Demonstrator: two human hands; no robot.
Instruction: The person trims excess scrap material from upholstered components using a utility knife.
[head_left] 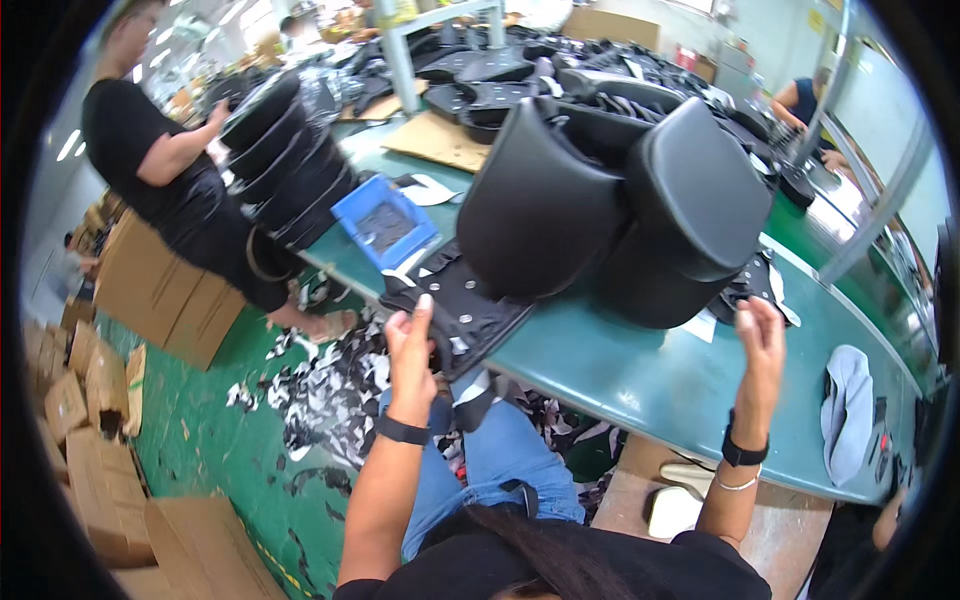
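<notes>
My left hand (409, 355) is at the table's front edge, beside a black padded panel (465, 300) with several silver metal studs. Its fingers are stretched out and seem to hold nothing; whether they touch the panel I cannot tell. My right hand (762, 350) hovers over the table's right part with fingers extended and nothing in it. Between the hands, a little farther off, stand two smooth black curved cushions, the left one (535, 205) leaning by the right stack (700, 190). Another black studded piece (755, 285) lies partly hidden behind the right stack.
A blue bin (385, 225) stands on the green table (590, 365), left of the cushions. A grey cloth (847, 415) lies at the right end. A person in black (165, 160) stands beside stacked black pieces (285, 160). Scraps (325, 400) and cardboard boxes (165, 285) cover the floor at left.
</notes>
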